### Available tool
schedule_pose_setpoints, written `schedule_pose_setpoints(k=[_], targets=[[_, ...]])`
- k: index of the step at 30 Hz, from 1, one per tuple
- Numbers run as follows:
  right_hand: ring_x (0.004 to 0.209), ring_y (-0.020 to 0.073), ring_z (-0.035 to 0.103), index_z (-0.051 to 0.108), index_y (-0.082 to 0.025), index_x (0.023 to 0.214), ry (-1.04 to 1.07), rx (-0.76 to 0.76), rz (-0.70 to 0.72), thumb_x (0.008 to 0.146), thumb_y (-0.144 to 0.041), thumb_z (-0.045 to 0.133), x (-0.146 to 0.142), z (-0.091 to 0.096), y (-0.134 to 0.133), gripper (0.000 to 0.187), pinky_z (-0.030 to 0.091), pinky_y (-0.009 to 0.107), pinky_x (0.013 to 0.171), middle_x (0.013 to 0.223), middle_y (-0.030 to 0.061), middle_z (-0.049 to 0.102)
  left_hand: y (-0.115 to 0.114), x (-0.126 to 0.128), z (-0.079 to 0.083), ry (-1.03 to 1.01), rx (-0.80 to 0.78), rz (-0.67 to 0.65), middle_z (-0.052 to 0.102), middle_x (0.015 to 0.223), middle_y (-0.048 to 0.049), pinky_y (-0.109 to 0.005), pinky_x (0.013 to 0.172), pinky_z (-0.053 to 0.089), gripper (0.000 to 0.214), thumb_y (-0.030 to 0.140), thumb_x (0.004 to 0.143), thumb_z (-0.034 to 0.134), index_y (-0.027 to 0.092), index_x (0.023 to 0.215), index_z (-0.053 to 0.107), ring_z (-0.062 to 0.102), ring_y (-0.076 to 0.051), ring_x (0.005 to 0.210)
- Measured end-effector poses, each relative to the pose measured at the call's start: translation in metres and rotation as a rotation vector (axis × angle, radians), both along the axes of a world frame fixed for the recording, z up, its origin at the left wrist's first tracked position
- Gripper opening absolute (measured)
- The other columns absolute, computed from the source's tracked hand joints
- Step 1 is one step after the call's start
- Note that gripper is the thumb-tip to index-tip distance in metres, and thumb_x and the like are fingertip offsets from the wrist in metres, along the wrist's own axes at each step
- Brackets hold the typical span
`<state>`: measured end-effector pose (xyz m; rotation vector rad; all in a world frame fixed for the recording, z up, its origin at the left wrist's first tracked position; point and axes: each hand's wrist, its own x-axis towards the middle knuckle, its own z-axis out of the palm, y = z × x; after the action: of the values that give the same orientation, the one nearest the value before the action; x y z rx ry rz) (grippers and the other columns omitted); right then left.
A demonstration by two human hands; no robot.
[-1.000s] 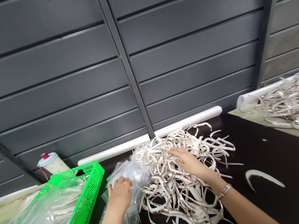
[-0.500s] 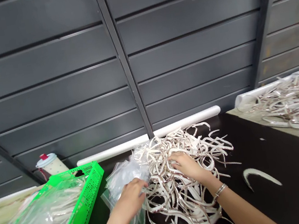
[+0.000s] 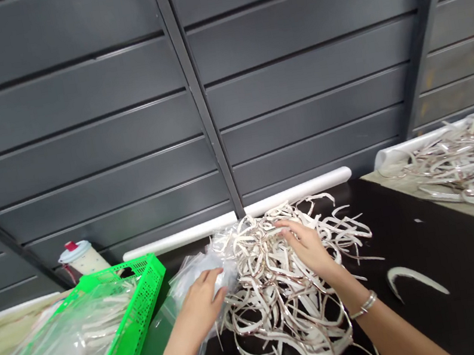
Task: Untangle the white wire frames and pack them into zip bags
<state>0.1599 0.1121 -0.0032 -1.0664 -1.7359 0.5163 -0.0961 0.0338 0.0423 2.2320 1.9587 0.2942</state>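
Note:
A tangled pile of curved white bands [image 3: 283,291] with shiny metal edges lies on the black table [image 3: 447,239]. My right hand [image 3: 309,245] is on top of the pile near its far side, fingers curled and pinching one of the bands. My left hand [image 3: 200,311] rests on a heap of clear plastic bags [image 3: 198,272] just left of the pile, fingers bent over a bag.
A green plastic crate [image 3: 125,323] holding filled clear bags stands at the left. A lidded cup [image 3: 82,259] is behind it. One loose band [image 3: 415,281] lies to the right. Another pile of bands [image 3: 472,168] covers the neighbouring table. A grey slatted wall closes the back.
My right hand has moved from the middle of the pile up toward its far side. My left hand shifted slightly left and back over the plastic bags.

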Motion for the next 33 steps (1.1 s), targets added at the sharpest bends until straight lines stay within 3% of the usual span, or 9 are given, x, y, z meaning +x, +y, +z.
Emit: schedule_pose_setpoints(k=[4, 6, 9, 11, 14, 17, 21, 25, 33], targets=[[0.078, 0.0192, 0.064, 0.063, -0.020, 0.103, 0.313, -0.164, 0.334, 0.093, -0.038, 0.045, 0.003, 0.026, -0.030, 0.028, 0.051, 0.032, 0.074, 0.079, 0.0040, 0.067, -0.012, 0.030, 0.013, -0.377, 0.197, -0.153, 0.044, 0.142, -0.0096, -0.037, 0.107, 0.029, 0.049, 0.037, 0.091, 0.042, 0.022, 0.137, 0.039, 0.039, -0.023, 0.130], [0.071, 0.0165, 0.063, 0.065, -0.020, 0.098, 0.400, -0.274, 0.545, 0.090, -0.040, 0.051, -0.001, 0.032, -0.042, 0.025, 0.050, 0.030, 0.069, 0.073, 0.0019, 0.065, -0.018, 0.038, 0.020, -0.491, 0.149, -0.250, 0.052, 0.134, -0.0088, -0.034, 0.103, 0.034, 0.042, 0.037, 0.090, 0.047, 0.023, 0.130, 0.048, 0.047, -0.023, 0.123], [0.065, 0.0135, 0.060, 0.065, -0.020, 0.093, 0.498, -0.373, 0.664, 0.088, -0.042, 0.054, -0.011, 0.033, -0.050, 0.025, 0.049, 0.027, 0.066, 0.069, 0.0003, 0.063, -0.024, 0.043, 0.027, -0.617, -0.054, -0.471, 0.069, 0.101, -0.0070, -0.029, 0.086, 0.044, 0.026, 0.036, 0.089, 0.049, 0.021, 0.102, 0.067, 0.062, -0.021, 0.093], [0.060, 0.0127, 0.058, 0.064, -0.019, 0.093, 0.550, -0.393, 0.659, 0.086, -0.044, 0.056, -0.018, 0.030, -0.049, 0.027, 0.048, 0.026, 0.063, 0.065, -0.0009, 0.059, -0.026, 0.044, 0.029, -0.690, -0.176, -0.523, 0.070, 0.084, -0.0058, -0.027, 0.076, 0.046, 0.026, 0.036, 0.089, 0.050, 0.019, 0.090, 0.070, 0.063, -0.019, 0.079], [0.054, 0.0122, 0.055, 0.060, -0.017, 0.105, 0.524, -0.380, 0.565, 0.087, -0.045, 0.051, -0.022, 0.025, -0.039, 0.034, 0.047, 0.025, 0.054, 0.067, -0.0005, 0.058, -0.024, 0.044, 0.025, -0.788, -0.224, -0.426, 0.069, 0.074, -0.0051, -0.026, 0.070, 0.045, 0.027, 0.036, 0.088, 0.052, 0.017, 0.078, 0.069, 0.061, -0.017, 0.071], [0.051, 0.0117, 0.053, 0.057, -0.017, 0.114, 0.131, -0.308, 0.331, 0.089, -0.038, 0.044, -0.020, 0.016, -0.025, 0.035, 0.043, 0.024, 0.048, 0.080, 0.0037, 0.063, -0.017, 0.043, 0.019, -1.012, -0.159, -0.283, 0.068, 0.068, -0.0038, -0.026, 0.069, 0.044, 0.024, 0.036, 0.086, 0.055, 0.017, 0.079, 0.066, 0.061, -0.016, 0.068], [0.060, 0.0152, 0.058, 0.068, -0.017, 0.077, -0.270, -0.253, 0.162, 0.076, -0.016, 0.059, -0.015, -0.001, -0.011, 0.010, 0.042, 0.025, 0.057, 0.070, 0.0037, 0.065, -0.011, 0.040, 0.014, -1.347, -0.066, -0.118, 0.067, 0.058, -0.0025, -0.027, 0.068, 0.046, 0.023, 0.039, 0.079, 0.064, 0.015, 0.082, 0.065, 0.061, -0.016, 0.061], [0.055, 0.0153, 0.057, 0.064, -0.018, 0.056, -0.350, -0.280, 0.158, 0.066, -0.005, 0.062, -0.017, -0.013, -0.007, 0.015, 0.038, 0.024, 0.055, 0.053, 0.0006, 0.060, -0.008, 0.039, 0.011, -1.521, -0.047, -0.012, 0.066, 0.055, -0.0021, -0.023, 0.063, 0.045, 0.027, 0.040, 0.072, 0.071, 0.015, 0.078, 0.066, 0.061, -0.014, 0.056], [0.058, 0.0152, 0.056, 0.065, -0.019, 0.080, -0.159, -0.115, 0.188, 0.086, -0.027, 0.052, -0.012, 0.018, -0.022, 0.017, 0.041, 0.025, 0.054, 0.065, -0.0004, 0.062, -0.004, 0.046, 0.007, -1.625, 0.013, 0.025, 0.067, 0.061, -0.0032, -0.026, 0.069, 0.048, 0.027, 0.037, 0.075, 0.069, 0.013, 0.086, 0.068, 0.064, -0.016, 0.066]])
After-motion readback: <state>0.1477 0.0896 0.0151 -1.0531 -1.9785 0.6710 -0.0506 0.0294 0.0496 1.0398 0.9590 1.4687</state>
